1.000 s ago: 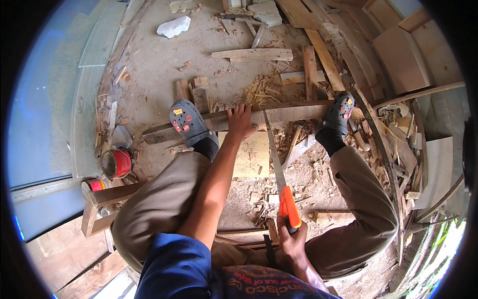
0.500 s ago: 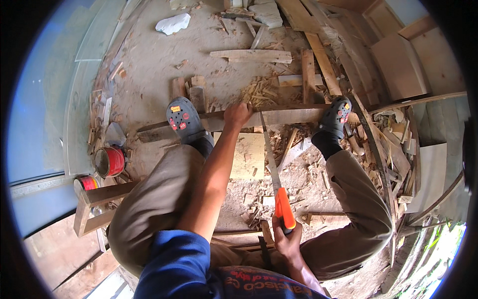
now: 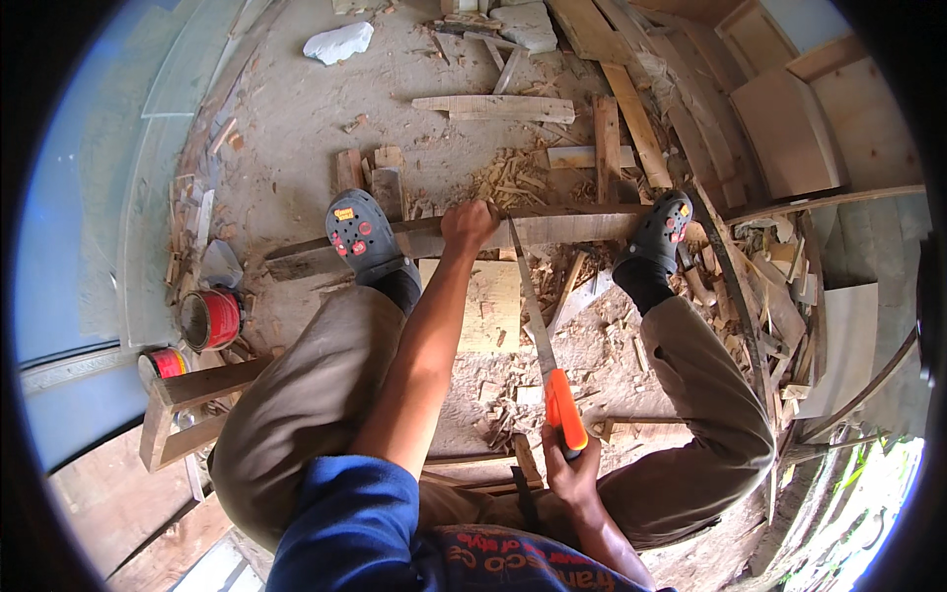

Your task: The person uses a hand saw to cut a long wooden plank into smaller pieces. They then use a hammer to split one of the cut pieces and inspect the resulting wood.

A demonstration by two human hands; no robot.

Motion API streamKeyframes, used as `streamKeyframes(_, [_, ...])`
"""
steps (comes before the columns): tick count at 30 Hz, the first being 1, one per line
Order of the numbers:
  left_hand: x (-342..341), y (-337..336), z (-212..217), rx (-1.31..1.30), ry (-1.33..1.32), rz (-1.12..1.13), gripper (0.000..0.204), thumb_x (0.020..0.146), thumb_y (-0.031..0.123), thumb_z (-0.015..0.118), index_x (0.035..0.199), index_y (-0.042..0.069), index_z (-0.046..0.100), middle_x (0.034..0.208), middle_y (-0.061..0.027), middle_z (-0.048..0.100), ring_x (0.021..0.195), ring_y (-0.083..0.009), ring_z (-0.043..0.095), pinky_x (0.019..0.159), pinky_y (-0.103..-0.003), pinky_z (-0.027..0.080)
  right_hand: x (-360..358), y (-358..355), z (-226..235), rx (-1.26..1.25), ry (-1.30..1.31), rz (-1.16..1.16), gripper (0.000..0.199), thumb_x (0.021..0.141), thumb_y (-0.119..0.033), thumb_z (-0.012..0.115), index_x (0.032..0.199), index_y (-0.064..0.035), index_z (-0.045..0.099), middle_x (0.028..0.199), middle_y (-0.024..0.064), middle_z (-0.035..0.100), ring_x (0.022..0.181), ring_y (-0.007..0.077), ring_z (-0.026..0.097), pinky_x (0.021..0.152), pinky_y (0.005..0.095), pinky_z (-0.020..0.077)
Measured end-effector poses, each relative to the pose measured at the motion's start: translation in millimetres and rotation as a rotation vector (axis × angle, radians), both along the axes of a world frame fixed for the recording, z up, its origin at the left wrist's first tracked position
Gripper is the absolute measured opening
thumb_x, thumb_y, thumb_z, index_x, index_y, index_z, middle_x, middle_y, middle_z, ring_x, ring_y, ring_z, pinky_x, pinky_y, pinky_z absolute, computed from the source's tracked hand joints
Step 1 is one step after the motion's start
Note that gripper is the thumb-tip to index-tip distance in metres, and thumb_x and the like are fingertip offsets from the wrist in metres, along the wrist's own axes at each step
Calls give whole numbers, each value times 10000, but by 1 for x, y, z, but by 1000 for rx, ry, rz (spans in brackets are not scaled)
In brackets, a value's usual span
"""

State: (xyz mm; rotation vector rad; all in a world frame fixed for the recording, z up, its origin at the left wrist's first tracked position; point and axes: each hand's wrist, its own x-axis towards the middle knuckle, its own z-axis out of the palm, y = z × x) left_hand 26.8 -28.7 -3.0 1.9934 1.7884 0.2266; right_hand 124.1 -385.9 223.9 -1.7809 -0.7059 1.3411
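A long wooden plank [image 3: 577,229] lies crosswise in front of me, with my shoes, grey clogs [image 3: 367,237], on it toward both ends. My left hand [image 3: 470,223] is closed over the plank near its middle, just left of the saw blade. In my right hand [image 3: 572,466], low in the middle of the view, is the orange handle of a handsaw [image 3: 559,405]. Its narrow blade runs away from me, and the far tip meets the plank right beside my left hand. Whether the teeth sit in a cut is too small to tell.
A pale square board [image 3: 483,306] lies beneath the plank. Wood scraps and chips [image 3: 621,326] litter the dirt floor. Red cans [image 3: 212,319] and a wooden frame [image 3: 197,385] stand at left. Panels [image 3: 789,128] lean at right. A white stone [image 3: 338,43] lies far left.
The whole view has shifted very slightly. Both hands, the handsaw and the plank keep nearly the same places relative to one another.
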Motion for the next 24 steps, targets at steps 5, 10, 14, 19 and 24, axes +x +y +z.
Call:
streamKeyframes(5, [3, -2, 11, -65, -6, 5, 453, 915, 397, 454, 872, 47, 738, 925, -197, 708, 885, -374, 687, 814, -475, 527, -2, -1, -3, 43, -26, -4, 219, 904, -183, 599, 830, 20, 564, 643, -41, 523, 597, 25, 454, 510, 227, 371])
streamKeyframes(10, [0, -3, 6, -26, 20, 2, 418, 900, 378, 475, 845, 62, 742, 900, -189, 711, 866, -365, 694, 801, -470, 534, -3, 0, -2, 31, -24, 6, 228, 901, -192, 596, 841, 25, 561, 652, -37, 525, 598, 29, 451, 515, 226, 372])
streamKeyframes(14, [2, -2, 3, 22, 18, 5, 397, 894, 360, 480, 828, 71, 744, 854, -186, 712, 808, -362, 700, 768, -473, 543, -3, -7, -11, 95, 12, -1, 225, 901, -191, 593, 847, 25, 562, 663, -30, 529, 594, 33, 451, 518, 220, 373])
streamKeyframes(19, [2, -1, -5, 70, 22, 1, 440, 920, 378, 452, 826, 59, 740, 854, -194, 705, 818, -370, 693, 769, -483, 538, -5, 1, -11, 102, -17, -59, 185, 922, -143, 611, 862, 28, 576, 668, -17, 560, 605, 45, 489, 519, 239, 404])
streamKeyframes(24, [1, -2, -2, 40, 39, 0, 404, 905, 350, 460, 845, 75, 749, 850, -192, 710, 811, -374, 700, 780, -473, 546, -19, 23, -14, 47, -161, -12, 179, 934, -117, 640, 862, 41, 597, 653, 1, 572, 636, 34, 509, 528, 251, 426])
